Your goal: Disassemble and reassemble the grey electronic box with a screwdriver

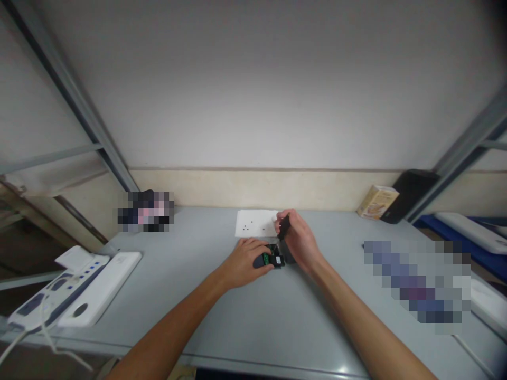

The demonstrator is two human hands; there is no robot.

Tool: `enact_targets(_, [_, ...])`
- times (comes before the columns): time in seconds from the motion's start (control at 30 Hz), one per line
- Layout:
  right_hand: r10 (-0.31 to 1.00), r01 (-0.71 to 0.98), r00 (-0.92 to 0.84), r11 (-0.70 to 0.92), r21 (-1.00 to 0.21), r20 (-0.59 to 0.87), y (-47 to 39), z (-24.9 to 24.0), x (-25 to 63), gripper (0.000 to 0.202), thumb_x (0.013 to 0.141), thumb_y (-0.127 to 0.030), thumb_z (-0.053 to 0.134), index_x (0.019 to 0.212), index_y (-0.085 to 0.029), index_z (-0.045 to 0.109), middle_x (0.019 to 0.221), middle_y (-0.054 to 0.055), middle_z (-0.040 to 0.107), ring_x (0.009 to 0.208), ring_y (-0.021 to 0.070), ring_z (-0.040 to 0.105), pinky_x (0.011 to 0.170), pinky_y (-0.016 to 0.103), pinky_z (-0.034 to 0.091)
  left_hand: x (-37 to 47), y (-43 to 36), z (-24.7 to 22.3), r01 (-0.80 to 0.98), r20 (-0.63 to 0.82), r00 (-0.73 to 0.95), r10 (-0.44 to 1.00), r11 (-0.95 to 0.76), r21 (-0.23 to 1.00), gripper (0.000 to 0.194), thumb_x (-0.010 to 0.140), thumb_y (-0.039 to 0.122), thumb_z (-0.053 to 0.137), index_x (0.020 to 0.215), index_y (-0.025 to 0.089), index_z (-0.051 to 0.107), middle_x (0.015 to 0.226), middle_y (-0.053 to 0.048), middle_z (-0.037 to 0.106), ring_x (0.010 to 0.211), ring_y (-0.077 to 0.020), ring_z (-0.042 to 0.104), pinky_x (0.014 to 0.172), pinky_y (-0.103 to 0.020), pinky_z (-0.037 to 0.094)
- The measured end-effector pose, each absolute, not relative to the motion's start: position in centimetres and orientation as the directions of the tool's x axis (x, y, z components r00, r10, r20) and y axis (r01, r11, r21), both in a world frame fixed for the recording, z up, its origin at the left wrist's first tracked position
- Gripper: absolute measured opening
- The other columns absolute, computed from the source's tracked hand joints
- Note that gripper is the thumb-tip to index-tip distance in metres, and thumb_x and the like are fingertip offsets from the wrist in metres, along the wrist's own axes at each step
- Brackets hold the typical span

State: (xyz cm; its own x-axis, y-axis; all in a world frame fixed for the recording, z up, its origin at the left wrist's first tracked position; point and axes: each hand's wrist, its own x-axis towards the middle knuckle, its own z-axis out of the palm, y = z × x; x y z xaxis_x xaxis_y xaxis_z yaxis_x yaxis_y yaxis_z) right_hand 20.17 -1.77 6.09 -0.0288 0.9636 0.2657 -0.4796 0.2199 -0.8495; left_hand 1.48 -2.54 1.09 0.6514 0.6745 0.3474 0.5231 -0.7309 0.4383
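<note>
left fingers point(259, 248) grip the probably light, stiff, fragile device point(279, 260), best held by its edges; right fingers point(280, 215) clasp a tool point(284, 227).

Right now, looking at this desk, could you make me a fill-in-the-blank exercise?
While the right hand holds a dark tool, the left hand rests on a small device whose circuit board is ____. Beyond the hands, small dark specks dot a ____ sheet. The yellowish box stands toward the desk's far ____ corner.

Missing words: green; white; right.
</note>
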Motion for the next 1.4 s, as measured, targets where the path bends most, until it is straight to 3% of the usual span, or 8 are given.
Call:
enact_targets(0.13, [0.958,-0.456,-0.07,0.217,-0.863,0.278,-2.1,5.98,20.23,0.032,0.091,-0.054,0.063,0.083,-0.024,0.055,0.104,0.003,0.064,0.083,0.0162,0.06,0.074,0.029,0.047,1.51,-2.48,0.97,0.529,0.354,0.647,0.675,-0.732,0.43,0.027,0.091,0.042,0.067,0.114,0.028,0.067,0.131,-0.005,0.064,0.122,-0.0253,0.056,0.106,-0.044,0.039])
enact_targets(0.37, [0.955,-0.459,-0.065,0.23,-0.858,0.29,-1.77,5.69,20.18,0.036,0.09,-0.058,0.063,0.08,-0.025,0.051,0.061,-0.006,0.034,0.05,0.0114,0.028,0.049,0.024,0.028,1.49,-2.61,1.17,0.534,0.337,0.654,0.678,-0.728,0.43,0.028,0.092,0.043,0.065,0.116,0.028,0.066,0.131,-0.004,0.064,0.122,-0.025,0.055,0.105,-0.043,0.038])
enact_targets(0.5, [0.963,-0.493,-0.095,0.176,-0.852,0.254,-1.73,6.08,20.06,0.043,0.094,-0.065,0.047,0.1,-0.026,0.063,0.067,-0.002,0.041,0.056,0.0144,0.038,0.056,0.028,0.038,1.5,-2.59,1.18,0.537,0.335,0.65,0.682,-0.725,0.431,0.027,0.092,0.043,0.066,0.114,0.028,0.066,0.132,-0.004,0.064,0.122,-0.0248,0.055,0.106,-0.043,0.038])
enact_targets(0.8, [0.95,-0.491,-0.115,0.201,-0.848,0.291,-2.45,6.29,20.29,0.031,0.086,-0.044,0.074,0.081,-0.024,0.051,0.095,0.001,0.064,0.072,0.0143,0.058,0.067,0.028,0.045,1.47,-2.54,1.15,0.524,0.343,0.655,0.674,-0.731,0.437,0.026,0.093,0.043,0.064,0.114,0.028,0.066,0.132,-0.004,0.064,0.122,-0.0252,0.056,0.106,-0.044,0.038])
enact_targets(0.9, [0.948,-0.501,-0.116,0.201,-0.842,0.296,-2.41,6.17,20.27,0.037,0.086,-0.042,0.075,0.079,-0.025,0.043,0.063,-0.006,0.049,0.053,0.0107,0.043,0.053,0.023,0.033,1.45,-2.53,1.08,0.524,0.342,0.655,0.674,-0.731,0.438,0.027,0.093,0.044,0.064,0.114,0.028,0.066,0.132,-0.004,0.064,0.122,-0.025,0.055,0.106,-0.044,0.038])
enact_targets(1.0, [0.946,-0.51,-0.101,0.216,-0.833,0.307,-2.14,6.13,20.09,0.03,0.091,-0.05,0.067,0.085,-0.025,0.052,0.057,-0.008,0.032,0.048,0.0101,0.029,0.048,0.023,0.025,1.4,-2.51,0.99,0.523,0.345,0.654,0.673,-0.732,0.436,0.027,0.093,0.044,0.065,0.115,0.028,0.066,0.131,-0.004,0.064,0.121,-0.0242,0.055,0.106,-0.043,0.038])
enact_targets(1.13, [0.96,-0.542,-0.123,0.146,-0.828,0.25,-1.82,6.28,20.11,0.039,0.095,-0.061,0.05,0.101,-0.025,0.064,0.068,-0.002,0.044,0.058,0.0143,0.042,0.058,0.028,0.039,1.38,-2.53,0.96,0.523,0.349,0.651,0.674,-0.731,0.438,0.027,0.092,0.043,0.065,0.115,0.028,0.066,0.129,-0.004,0.064,0.121,-0.0238,0.055,0.107,-0.042,0.037])
enact_targets(1.4, [0.939,-0.527,-0.161,0.178,-0.831,0.303,-2.32,6.17,20.64,0.019,0.086,-0.036,0.075,0.087,-0.025,0.06,0.102,0.002,0.064,0.088,0.0169,0.06,0.079,0.029,0.045,1.49,-2.55,1.12,0.526,0.349,0.652,0.672,-0.734,0.43,0.027,0.093,0.044,0.064,0.114,0.028,0.066,0.131,-0.004,0.064,0.122,-0.0245,0.055,0.106,-0.043,0.037])
